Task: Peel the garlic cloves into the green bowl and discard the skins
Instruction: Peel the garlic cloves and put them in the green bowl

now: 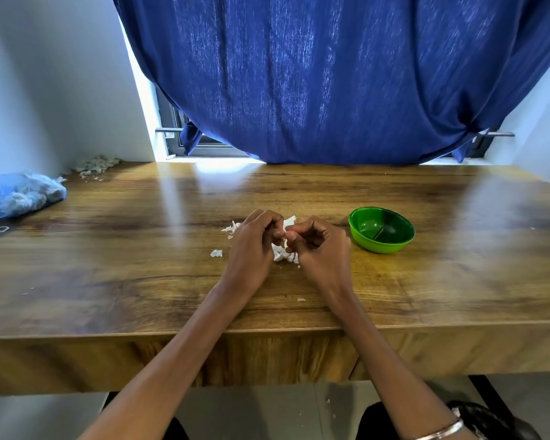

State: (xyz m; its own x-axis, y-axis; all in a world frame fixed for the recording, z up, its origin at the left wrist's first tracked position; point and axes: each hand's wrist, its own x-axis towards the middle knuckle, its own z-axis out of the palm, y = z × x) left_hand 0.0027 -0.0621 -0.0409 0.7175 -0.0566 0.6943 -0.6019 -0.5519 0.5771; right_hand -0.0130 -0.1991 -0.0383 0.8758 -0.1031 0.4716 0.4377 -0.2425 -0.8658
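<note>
2 hands pinch garlic clove above skins; green bowl beside.

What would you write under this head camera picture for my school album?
Two hands, left hand and right hand, peel garlic over white skins beside a green bowl.

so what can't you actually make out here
Head view only:
- Garlic clove: hidden between the left hand and right hand; only white skin shows.
- Green bowl: glare on the inside, contents unclear.
- Blue bag: cut off by the left edge.
- Far-corner pile: too small to identify.
</note>
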